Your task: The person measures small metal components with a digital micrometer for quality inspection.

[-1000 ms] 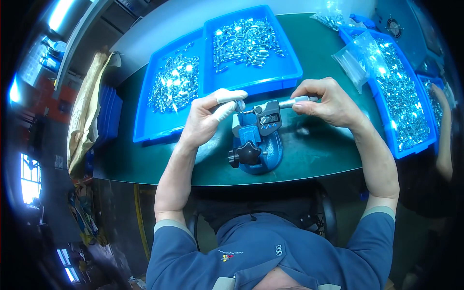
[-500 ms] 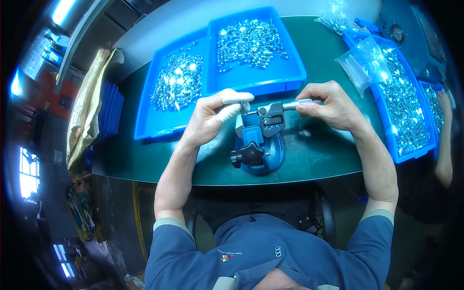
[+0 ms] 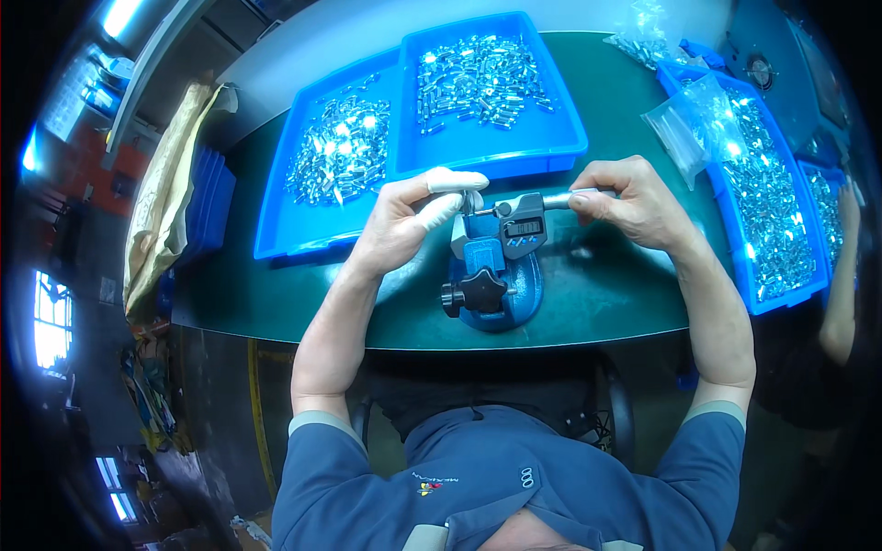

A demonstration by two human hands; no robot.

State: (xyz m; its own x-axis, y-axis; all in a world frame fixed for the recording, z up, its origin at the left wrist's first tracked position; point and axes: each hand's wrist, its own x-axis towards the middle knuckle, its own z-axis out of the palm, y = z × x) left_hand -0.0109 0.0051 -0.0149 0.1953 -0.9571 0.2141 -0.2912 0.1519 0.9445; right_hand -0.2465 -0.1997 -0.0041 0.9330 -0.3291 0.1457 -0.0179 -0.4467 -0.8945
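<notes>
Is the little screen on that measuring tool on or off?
On. Dark digits show on the pale screen of the tool, near the right hand.

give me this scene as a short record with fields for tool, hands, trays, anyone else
tool: digital micrometer in a blue stand with a black knob
left hand: white-covered thumb and forefinger seem to pinch a shiny metal part at the micrometer's measuring end
right hand: thumb and fingers on the silver thimble
trays: left blue tray, middle blue tray and right blue tray, each holding small metal pieces
bag: clear plastic bag overlapping the right tray
other person's hand: far right
</notes>
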